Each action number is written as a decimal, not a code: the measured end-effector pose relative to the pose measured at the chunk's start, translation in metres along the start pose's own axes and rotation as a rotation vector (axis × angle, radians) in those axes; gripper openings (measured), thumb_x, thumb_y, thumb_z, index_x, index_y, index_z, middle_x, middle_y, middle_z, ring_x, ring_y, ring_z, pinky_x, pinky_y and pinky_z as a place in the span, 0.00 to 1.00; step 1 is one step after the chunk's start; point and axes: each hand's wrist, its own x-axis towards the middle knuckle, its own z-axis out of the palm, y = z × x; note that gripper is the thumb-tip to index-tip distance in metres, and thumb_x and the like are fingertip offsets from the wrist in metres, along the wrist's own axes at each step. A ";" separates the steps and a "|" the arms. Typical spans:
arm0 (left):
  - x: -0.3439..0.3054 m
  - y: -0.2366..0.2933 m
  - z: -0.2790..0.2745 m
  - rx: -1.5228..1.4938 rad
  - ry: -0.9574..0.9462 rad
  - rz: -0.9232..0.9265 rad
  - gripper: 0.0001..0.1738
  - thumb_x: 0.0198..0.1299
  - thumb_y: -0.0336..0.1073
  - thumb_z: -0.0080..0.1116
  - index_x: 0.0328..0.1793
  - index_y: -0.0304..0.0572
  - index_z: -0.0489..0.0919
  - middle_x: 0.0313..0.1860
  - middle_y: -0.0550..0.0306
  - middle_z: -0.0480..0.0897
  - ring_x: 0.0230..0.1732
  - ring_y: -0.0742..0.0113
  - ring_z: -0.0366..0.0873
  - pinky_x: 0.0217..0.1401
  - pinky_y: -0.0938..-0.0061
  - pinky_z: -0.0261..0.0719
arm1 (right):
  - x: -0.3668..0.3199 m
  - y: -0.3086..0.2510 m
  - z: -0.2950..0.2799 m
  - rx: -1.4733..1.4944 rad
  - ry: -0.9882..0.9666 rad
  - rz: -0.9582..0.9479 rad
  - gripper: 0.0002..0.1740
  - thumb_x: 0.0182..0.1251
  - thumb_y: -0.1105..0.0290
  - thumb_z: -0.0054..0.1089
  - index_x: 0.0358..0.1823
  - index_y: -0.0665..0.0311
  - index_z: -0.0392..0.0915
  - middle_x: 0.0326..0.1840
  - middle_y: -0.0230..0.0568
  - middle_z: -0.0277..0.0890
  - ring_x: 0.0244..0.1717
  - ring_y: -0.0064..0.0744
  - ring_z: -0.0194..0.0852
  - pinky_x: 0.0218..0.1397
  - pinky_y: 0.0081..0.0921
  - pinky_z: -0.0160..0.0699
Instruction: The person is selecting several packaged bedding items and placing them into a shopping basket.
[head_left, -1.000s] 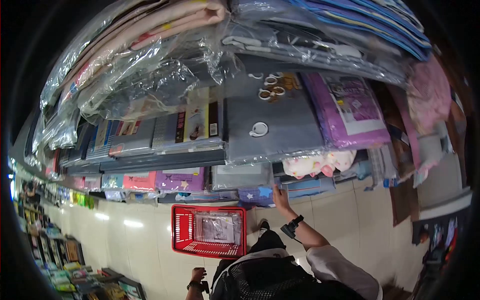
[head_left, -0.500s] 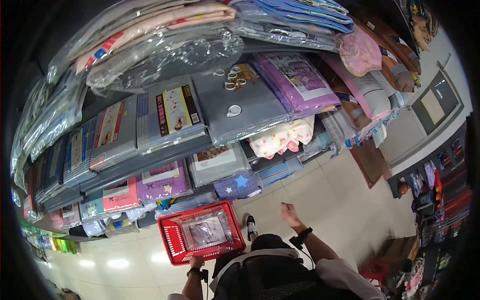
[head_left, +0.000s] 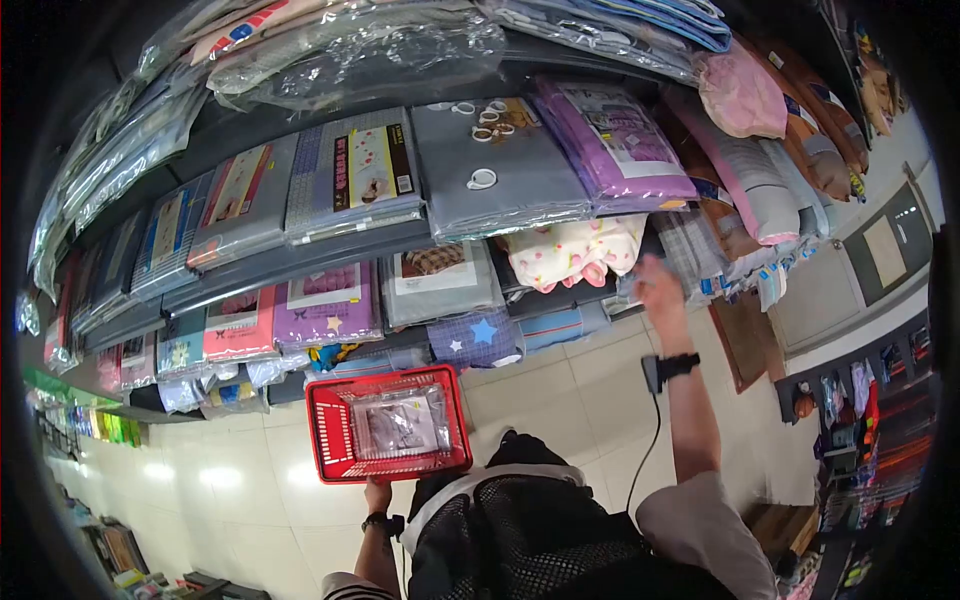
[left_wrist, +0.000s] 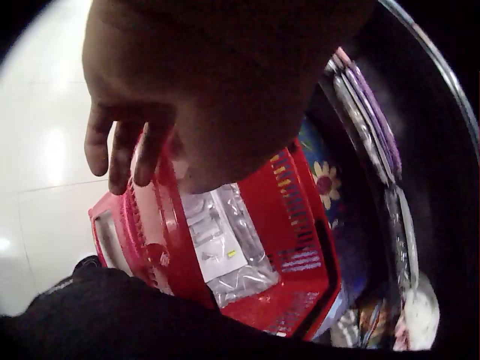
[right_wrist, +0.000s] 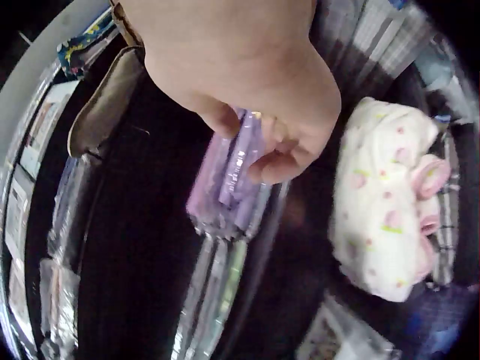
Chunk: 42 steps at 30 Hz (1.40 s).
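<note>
The person wears a pale short sleeve (head_left: 690,520) on the right arm, and the left sleeve (head_left: 352,585) shows dark and white stripes. Black mesh (head_left: 530,515) covers the torso, edged by a whitish band (head_left: 448,502). Behind the right hand (head_left: 660,290) sits a black strap (head_left: 682,364) with a small dark box (head_left: 653,375) and thin black cable (head_left: 648,465); behind the left hand (head_left: 377,493), another dark strap (head_left: 376,521).
</note>
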 end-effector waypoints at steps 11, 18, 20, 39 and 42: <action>-0.084 -0.020 0.072 -0.606 0.064 -0.430 0.22 0.53 0.35 0.58 0.53 0.33 0.69 0.38 0.49 0.79 0.26 0.63 0.81 0.25 0.72 0.77 | 0.094 -0.061 0.040 0.378 -0.084 0.014 0.24 0.65 0.64 0.59 0.54 0.72 0.63 0.51 0.56 0.68 0.55 0.51 0.71 0.52 0.33 0.77; -0.140 -0.020 0.093 -0.739 -0.056 -0.446 0.12 0.57 0.34 0.53 0.43 0.34 0.76 0.28 0.58 0.79 0.24 0.69 0.80 0.17 0.81 0.68 | 0.129 -0.078 0.072 0.226 0.039 0.045 0.22 0.55 0.60 0.70 0.46 0.64 0.74 0.42 0.40 0.71 0.42 0.33 0.71 0.50 0.32 0.75; -0.153 -0.017 0.095 -0.782 -0.008 -0.430 0.12 0.59 0.35 0.54 0.44 0.35 0.76 0.30 0.57 0.80 0.26 0.68 0.81 0.19 0.80 0.70 | 0.124 -0.086 0.084 0.152 0.023 0.040 0.24 0.55 0.60 0.71 0.48 0.63 0.74 0.42 0.39 0.71 0.43 0.32 0.71 0.49 0.32 0.75; -0.087 0.060 -0.041 -0.642 0.049 0.057 0.13 0.62 0.34 0.55 0.48 0.30 0.75 0.38 0.51 0.82 0.37 0.64 0.82 0.41 0.74 0.79 | 0.096 -0.077 0.119 0.166 -0.130 -0.335 0.22 0.62 0.85 0.52 0.59 0.70 0.71 0.43 0.42 0.73 0.46 0.25 0.70 0.51 0.23 0.72; -0.083 0.096 -0.080 -0.619 0.065 0.147 0.14 0.62 0.35 0.57 0.48 0.31 0.75 0.39 0.53 0.82 0.39 0.67 0.81 0.44 0.74 0.78 | 0.050 -0.080 0.120 0.253 -0.197 -0.249 0.24 0.59 0.85 0.55 0.60 0.69 0.71 0.46 0.40 0.75 0.46 0.24 0.71 0.49 0.22 0.71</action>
